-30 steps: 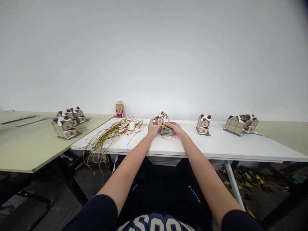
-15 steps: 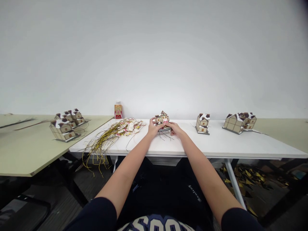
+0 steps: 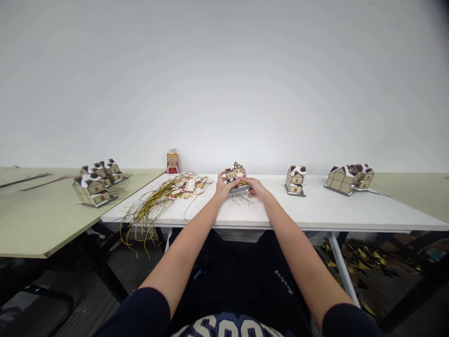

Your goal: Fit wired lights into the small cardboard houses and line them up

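A small model house [image 3: 235, 173] with a red-and-white striped awning is held just above the front part of the white table [image 3: 256, 206]. My left hand [image 3: 223, 186] closes around its left side, thumb across the front. On the right side, my right hand [image 3: 257, 188] grips the base, with its thumb near the awning. Thin dark wires hang below the base. To the left lies a heap of small white and red pieces [image 3: 189, 185] with long yellow and black wires [image 3: 149, 201] that trail over the table's front edge.
Right of my hands stand a narrow model house [image 3: 295, 181] and a group of model houses [image 3: 349, 179]. More model houses [image 3: 91, 189] are on the cream table [image 3: 42, 220] at left. A bottle with a red and gold label [image 3: 172, 162] stands by the wall. Gold scraps [image 3: 368, 257] lie beneath.
The model house has tilted slightly in my hands. My right thumb has shifted a little to the right from the awning, so more of the front shows.
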`<state>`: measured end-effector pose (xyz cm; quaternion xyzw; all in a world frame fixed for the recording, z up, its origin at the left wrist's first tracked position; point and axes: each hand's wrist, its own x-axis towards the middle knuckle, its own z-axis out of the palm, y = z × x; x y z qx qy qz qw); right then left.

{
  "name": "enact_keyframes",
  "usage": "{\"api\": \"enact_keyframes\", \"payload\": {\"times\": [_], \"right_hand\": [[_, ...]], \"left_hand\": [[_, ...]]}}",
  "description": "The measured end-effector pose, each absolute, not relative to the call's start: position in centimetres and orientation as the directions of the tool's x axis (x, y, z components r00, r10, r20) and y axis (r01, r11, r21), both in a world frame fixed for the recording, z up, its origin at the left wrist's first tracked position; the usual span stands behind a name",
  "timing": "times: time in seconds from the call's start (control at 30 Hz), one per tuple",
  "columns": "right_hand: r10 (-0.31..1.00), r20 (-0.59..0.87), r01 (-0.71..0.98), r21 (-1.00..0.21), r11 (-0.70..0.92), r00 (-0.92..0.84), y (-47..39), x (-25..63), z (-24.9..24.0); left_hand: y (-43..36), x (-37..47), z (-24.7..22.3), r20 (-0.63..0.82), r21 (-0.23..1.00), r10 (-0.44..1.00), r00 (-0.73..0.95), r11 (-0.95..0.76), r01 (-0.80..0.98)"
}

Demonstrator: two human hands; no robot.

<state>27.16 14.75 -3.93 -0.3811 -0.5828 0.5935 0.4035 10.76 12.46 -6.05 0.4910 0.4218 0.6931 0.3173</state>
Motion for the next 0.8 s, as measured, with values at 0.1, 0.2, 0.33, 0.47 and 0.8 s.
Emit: {"api": "enact_keyframes", "payload": {"times": [0.1, 0.2, 0.33, 0.47, 0.8], "right_hand": [[0.92, 0.023, -0.03, -0.999, 0.012, -0.391, 14.73, 27.15, -3.94], [0.92, 0.026, -0.021, -1.0, 0.02, -0.392, 14.64, 27.12, -3.97], [0.921, 0.036, -0.014, -0.999, 0.033, -0.388, 14.59, 27.1, -4.06], [0.927, 0.041, 0.001, -0.999, 0.045, -0.374, 14.59, 27.1, -4.08], [0.946, 0.048, 0.061, -0.996, 0.071, -0.32, 14.28, 26.95, -4.06]], "left_hand": [[12.37, 10.74, -5.91, 0.405, 0.898, 0.849, -0.339, -0.44, -0.028], [12.42, 10.66, -5.83, 0.38, 0.909, 0.857, -0.347, -0.415, -0.031], [12.54, 10.57, -5.86, 0.377, 0.911, 0.859, -0.347, -0.411, -0.03], [12.42, 10.61, -5.77, 0.373, 0.911, 0.859, -0.35, -0.41, -0.035], [12.41, 10.64, -5.82, 0.371, 0.918, 0.852, -0.371, -0.397, 0.006]]}}
